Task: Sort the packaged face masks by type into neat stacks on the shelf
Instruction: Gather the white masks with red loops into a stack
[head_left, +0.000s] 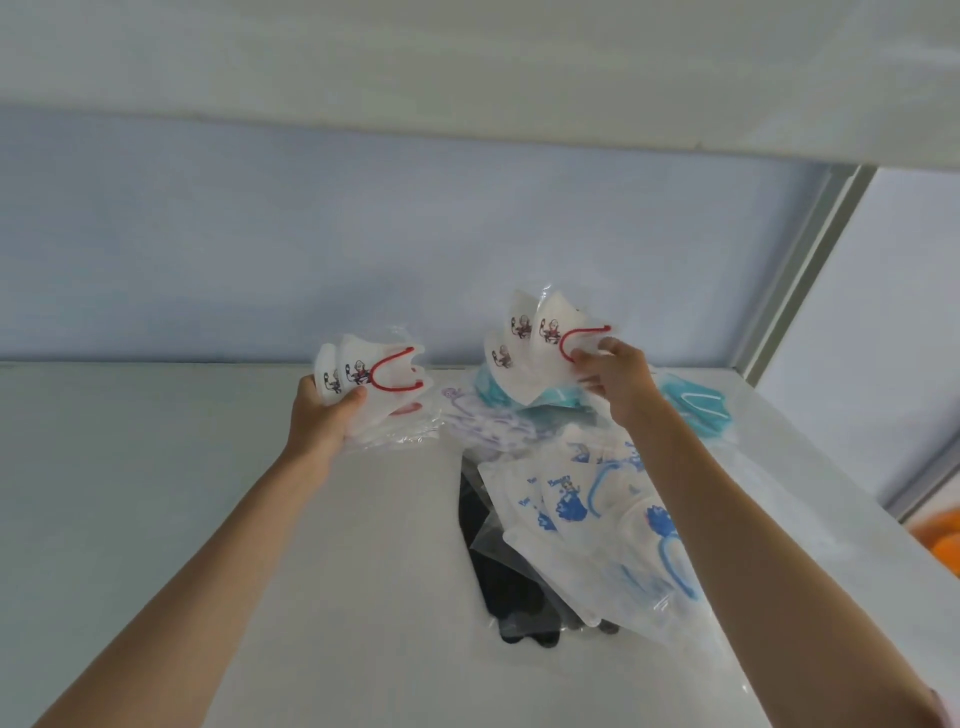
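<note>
Two bare hands are raised over a white shelf (208, 519), each gripping a small bunch of packaged white face masks printed with a cartoon figure and fitted with red ear loops. The left hand (322, 415) has its fingers and thumb curled round the lower end of the left bunch (371, 382), which fans up and to the right above the shelf surface. The right hand (615, 379) pinches the right bunch (540, 338) at its red loop, fingers clamped on the plastic, holding it above the rest of the pile.

Below and between the hands, the unsorted masks lie loose on the shelf: teal masks (696, 405) at the back near the right hand, a pale mask with a purple print (478, 421) just beside the left bunch, white masks with blue prints and blue loops (587, 509) overlapping in front, and dark masks (509, 587) partly under them. A pale blue wall (363, 249) backs the shelf.
</note>
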